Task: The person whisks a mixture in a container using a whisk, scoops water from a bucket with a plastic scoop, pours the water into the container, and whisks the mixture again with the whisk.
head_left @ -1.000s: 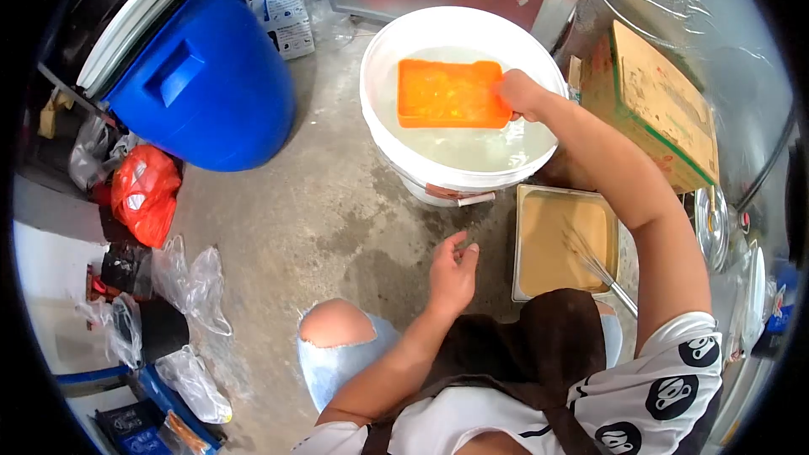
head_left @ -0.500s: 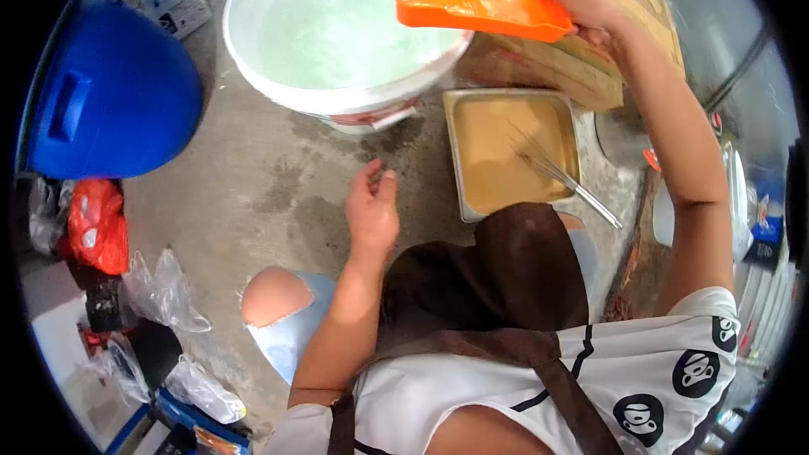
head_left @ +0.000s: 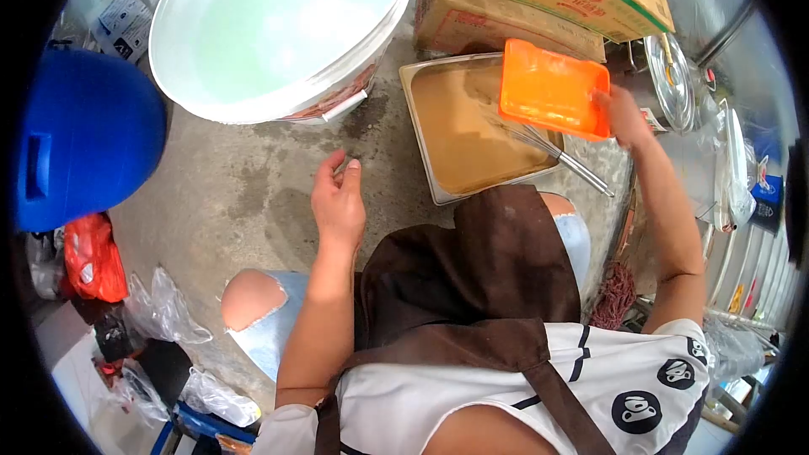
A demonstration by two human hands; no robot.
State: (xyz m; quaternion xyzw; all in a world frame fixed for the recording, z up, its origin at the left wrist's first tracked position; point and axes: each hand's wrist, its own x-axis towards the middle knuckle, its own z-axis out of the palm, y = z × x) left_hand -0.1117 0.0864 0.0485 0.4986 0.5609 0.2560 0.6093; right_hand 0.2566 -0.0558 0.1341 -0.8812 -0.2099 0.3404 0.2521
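Note:
My right hand [head_left: 628, 118] grips the right end of an orange plastic scoop tray [head_left: 552, 88], held above a square metal pan [head_left: 431, 175]. Light brown liquid [head_left: 459, 131] fills much of the pan. A wire whisk [head_left: 577, 170] leans in it, its steel handle over the pan's right rim and its wires partly behind the orange tray. My left hand [head_left: 339, 202] hovers over the concrete floor left of the pan, holding nothing, with thumb and fingers apart. Beyond it stands a white bucket [head_left: 253, 109] of pale greenish, cloudy water.
Cardboard boxes [head_left: 514, 8] are stacked behind the pan. On the left stand a blue barrel [head_left: 101, 135], a red plastic bag [head_left: 93, 257] and clear bags [head_left: 168, 307]. A metal pot [head_left: 670, 80] is at the right. My knees flank the brown apron [head_left: 472, 270].
My right hand has brought the orange tray from the bucket's edge down over the pan. The view has shifted, so the bucket appears farther left. My left hand stays open.

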